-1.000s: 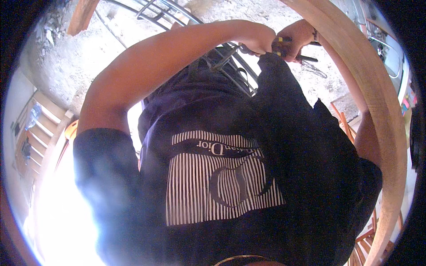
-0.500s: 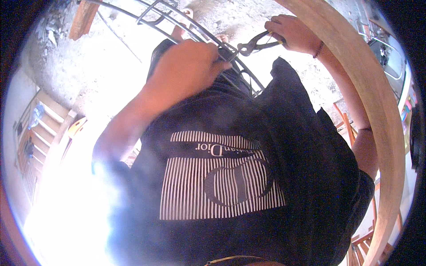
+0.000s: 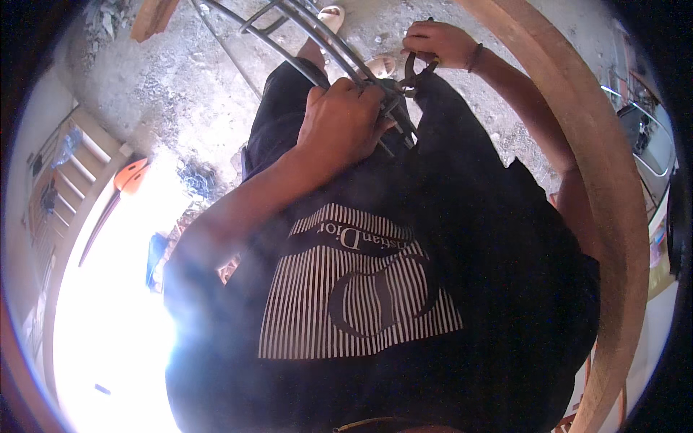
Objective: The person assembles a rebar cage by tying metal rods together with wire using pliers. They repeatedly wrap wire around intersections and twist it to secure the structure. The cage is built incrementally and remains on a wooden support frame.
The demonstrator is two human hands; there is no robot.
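Note:
A frame of dark steel bars (image 3: pixel 328 45) with cross pieces slants from the upper left down to my lap. My left hand (image 3: pixel 343 121) is closed around its near end, with the thumb toward the bars. In my right hand (image 3: pixel 446 43), the fingers grip the handles of a pair of pincers (image 3: pixel 409 76). The pincers point downward, and their jaws are at the bars just right of my left hand. Whether the jaws bite on anything is too small to make out.
A curved wooden beam (image 3: pixel 621 173) arcs down the right side, close to my right arm. Sandaled feet (image 3: pixel 332 18) show beyond the frame on rough grey ground (image 3: pixel 155 86). A wooden post (image 3: pixel 153 18) is at the upper left, and an orange object (image 3: pixel 131 175) lies at left.
My right hand has moved left, and the pincers have swung from nearly level to nearly upright. My left hand and the bars have shifted slightly right and down in view.

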